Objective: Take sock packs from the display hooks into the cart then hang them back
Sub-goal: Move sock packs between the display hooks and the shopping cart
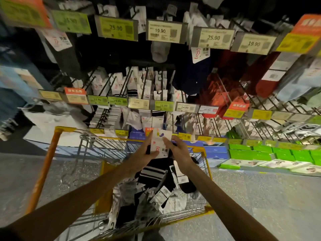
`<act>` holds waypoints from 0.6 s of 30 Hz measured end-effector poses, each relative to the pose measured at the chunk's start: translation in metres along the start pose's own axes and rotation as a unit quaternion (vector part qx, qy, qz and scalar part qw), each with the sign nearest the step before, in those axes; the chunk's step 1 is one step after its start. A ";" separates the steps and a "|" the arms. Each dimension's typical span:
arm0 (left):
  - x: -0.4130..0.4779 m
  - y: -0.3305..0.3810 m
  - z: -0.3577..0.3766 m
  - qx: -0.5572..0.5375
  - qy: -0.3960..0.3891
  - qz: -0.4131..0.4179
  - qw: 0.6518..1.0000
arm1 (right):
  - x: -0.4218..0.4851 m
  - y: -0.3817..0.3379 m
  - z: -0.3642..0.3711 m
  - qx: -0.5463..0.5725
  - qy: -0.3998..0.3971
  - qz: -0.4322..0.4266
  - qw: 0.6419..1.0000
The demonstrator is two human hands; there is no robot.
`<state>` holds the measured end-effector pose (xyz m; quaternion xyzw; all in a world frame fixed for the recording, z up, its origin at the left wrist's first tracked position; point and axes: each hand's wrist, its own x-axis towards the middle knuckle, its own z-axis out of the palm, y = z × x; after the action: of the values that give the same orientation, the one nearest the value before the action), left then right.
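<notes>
Yellow-framed wire cart (201, 150) stands nearest the person, on grey speckled floor (260, 197). In its basket lies a loose heap of sock packs (166, 193), black and white, cards at mixed angles.

Above the cart's far end, both hands hold one sock pack (159, 145) upright. The left hand (145, 153) grips its left edge, thumb across the lower front of the white card. The right hand (175, 150) grips the right edge, fingers curled round it. Black socks with white stripes hang from the card down towards the heap. The pack is clear of any hook; its top overlaps the lowest row of labels in the view.

Beyond, display hooks (104, 84) project from the rack in tiers, carrying further white-carded packs. Price labels (159, 31) run along each tier; legible figures include 19.90, 25.90 and 13.90. To the right, green boxes (251, 152) are stacked on a low shelf.
</notes>
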<state>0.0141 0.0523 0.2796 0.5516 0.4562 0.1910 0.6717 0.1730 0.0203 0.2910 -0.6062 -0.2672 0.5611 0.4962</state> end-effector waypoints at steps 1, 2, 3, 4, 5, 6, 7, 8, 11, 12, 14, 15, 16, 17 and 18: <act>0.004 -0.003 -0.002 -0.008 0.009 0.000 1.000 | 0.006 0.000 0.003 0.003 0.001 0.013 1.000; 0.010 -0.005 -0.005 -0.015 0.018 -0.003 1.000 | 0.014 0.002 0.006 0.010 0.003 0.025 1.000; 0.016 -0.007 -0.008 -0.027 0.026 -0.012 0.999 | 0.022 0.003 0.008 0.007 0.003 0.035 0.999; 0.021 -0.009 -0.013 -0.040 0.030 -0.023 0.998 | 0.028 0.005 0.011 0.009 0.005 0.045 0.999; 0.026 -0.011 -0.017 -0.051 0.032 -0.028 0.998 | 0.035 0.006 0.014 0.012 0.008 0.055 0.998; 0.031 -0.012 -0.021 -0.054 0.034 -0.026 0.998 | 0.042 0.006 0.016 0.023 0.009 0.062 0.998; 0.036 -0.013 -0.024 -0.053 0.032 -0.021 0.998 | 0.048 0.004 0.018 0.030 0.007 0.061 0.998; 0.041 -0.014 -0.027 -0.060 0.025 -0.018 0.998 | 0.053 0.001 0.019 0.035 0.008 0.058 0.998; 0.065 -0.017 -0.036 -0.052 0.020 -0.013 0.998 | 0.071 -0.009 0.020 0.028 0.015 0.063 0.997; 0.075 -0.020 -0.040 -0.056 0.017 -0.014 0.998 | 0.079 -0.011 0.021 0.027 0.018 0.066 0.997; 0.092 -0.026 -0.044 -0.057 0.009 -0.014 0.998 | 0.091 -0.014 0.022 0.028 0.025 0.070 0.997; 0.100 -0.032 -0.045 -0.062 0.012 -0.013 0.998 | 0.098 -0.013 0.022 0.029 0.033 0.072 0.996; 0.107 -0.035 -0.046 -0.064 0.015 -0.020 0.998 | 0.104 -0.012 0.023 0.033 0.039 0.073 0.996; 0.109 -0.032 -0.046 -0.059 0.019 -0.032 0.998 | 0.110 -0.010 0.023 0.032 0.047 0.072 0.996; 0.111 -0.028 -0.047 -0.054 0.018 -0.040 0.998 | 0.117 -0.007 0.023 0.029 0.050 0.069 0.996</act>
<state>0.0255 0.1542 0.2103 0.4928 0.4788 0.1982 0.6990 0.1794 0.1326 0.2514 -0.6361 -0.1833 0.5703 0.4863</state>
